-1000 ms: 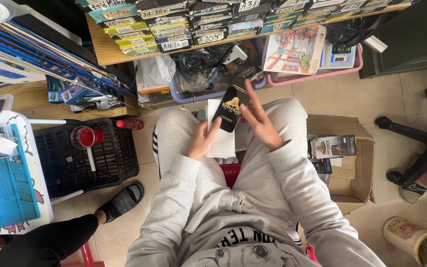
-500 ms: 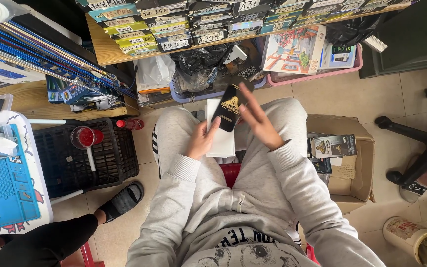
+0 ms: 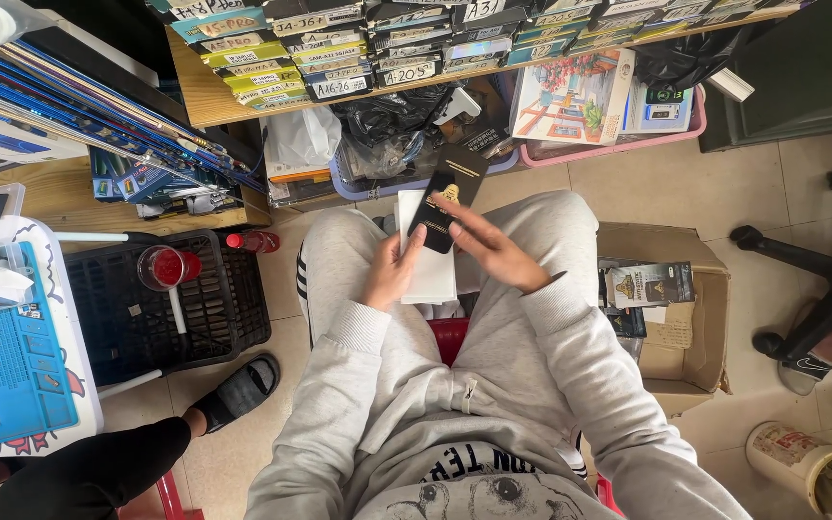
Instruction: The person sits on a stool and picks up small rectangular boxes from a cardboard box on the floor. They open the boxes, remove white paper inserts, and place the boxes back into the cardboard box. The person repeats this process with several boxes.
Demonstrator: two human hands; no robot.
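One black flat box (image 3: 450, 197), two hands (stacked shelf boxes uncountable, perhaps dozens)

1. The box (image 3: 451, 196) sits between my left hand (image 3: 389, 273) and right hand (image 3: 493, 252), above my knees.
2. A crate (image 3: 161, 308) lies to my left.
3. A carton (image 3: 671, 308) lies to my right.
4. Shelves (image 3: 358, 48) stand ahead.

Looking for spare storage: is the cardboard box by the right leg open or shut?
Open: the cardboard box has flaps spread, with packets showing inside.
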